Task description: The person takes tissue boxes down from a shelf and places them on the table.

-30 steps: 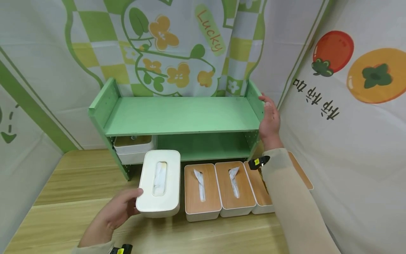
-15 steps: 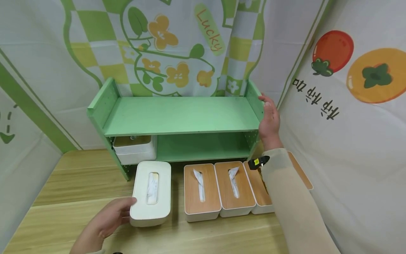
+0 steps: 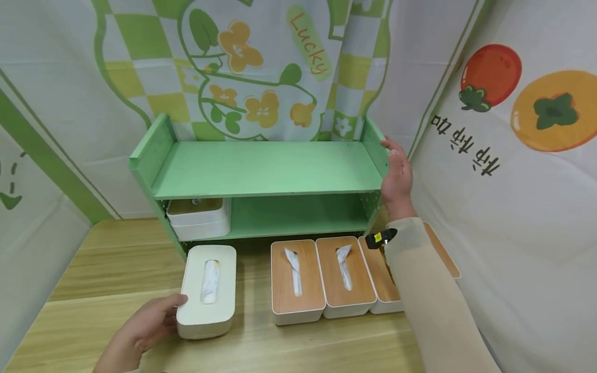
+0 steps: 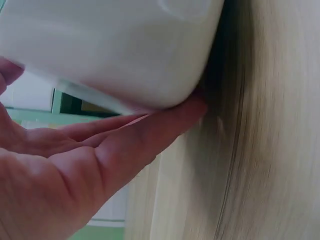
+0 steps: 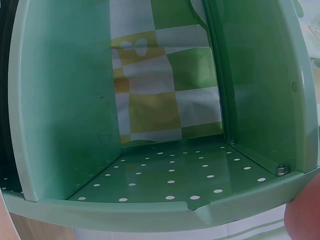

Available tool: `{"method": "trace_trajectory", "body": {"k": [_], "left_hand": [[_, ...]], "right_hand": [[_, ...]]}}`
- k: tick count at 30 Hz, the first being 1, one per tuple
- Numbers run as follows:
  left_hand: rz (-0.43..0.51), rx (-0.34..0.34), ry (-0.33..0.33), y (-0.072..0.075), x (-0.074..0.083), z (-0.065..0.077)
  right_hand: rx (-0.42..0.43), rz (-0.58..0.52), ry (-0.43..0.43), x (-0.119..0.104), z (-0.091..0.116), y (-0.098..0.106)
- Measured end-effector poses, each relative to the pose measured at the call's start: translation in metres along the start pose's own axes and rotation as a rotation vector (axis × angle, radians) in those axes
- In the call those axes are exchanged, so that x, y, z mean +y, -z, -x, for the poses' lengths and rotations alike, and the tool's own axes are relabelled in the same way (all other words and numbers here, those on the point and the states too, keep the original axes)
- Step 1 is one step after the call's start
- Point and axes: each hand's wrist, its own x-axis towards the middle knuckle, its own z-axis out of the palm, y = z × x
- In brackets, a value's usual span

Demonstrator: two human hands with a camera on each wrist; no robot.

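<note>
In the head view my left hand (image 3: 146, 324) holds a white tissue box (image 3: 227, 316) with an oval slot by its left side. The thumb lies on the lid's edge. In the left wrist view, fingers (image 4: 145, 137) reach along the underside of the box (image 4: 115, 55), close to the table top; I cannot tell if the box touches the table. My right hand (image 3: 398, 181) rests against the right side panel of a green two-tier shelf (image 3: 270, 168), fingers pointing up along it. The right wrist view looks into the shelf's perforated side (image 5: 172, 182), with a fingertip at the lower right.
Several white tissue boxes with wooden lids stand in a row in front of the shelf, including one box (image 3: 298, 277) and its neighbour (image 3: 346, 272). Stacked white boxes (image 3: 200, 223) with a wooden lid sit at the left of the lower tier. Printed curtains surround the wooden table (image 3: 88, 300).
My left hand has carried the white tissue box left, toward me and down, away from the row of wooden-lidded boxes. The right hand has stayed on the shelf's side panel.
</note>
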Motion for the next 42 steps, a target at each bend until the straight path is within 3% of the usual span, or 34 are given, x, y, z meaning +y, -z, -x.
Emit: {"method": "trace_trajectory", "body": {"k": [5,10,17,29,42], "left_hand": [[0.005,-0.026,-0.003,0.007,-0.002,0.003],[-0.048,0.021,-0.024,0.011,0.002,0.004],[-0.064,0.043,-0.021,0.008,0.008,0.001],[-0.040,0.044,-0.018,-0.021,0.018,-0.015],[-0.021,0.003,-0.069,-0.050,0.020,-0.029]], "right_hand": [[-0.006,0.009,-0.021,-0.016,0.007,-0.001],[-0.006,-0.008,-0.016,-0.035,0.016,-0.002],[-0.007,-0.014,-0.023,-0.040,0.017,-0.003],[-0.003,0.006,-0.002,-0.039,0.017,-0.002],[-0.001,-0.019,-0.004,-0.037,0.016,-0.001]]}}
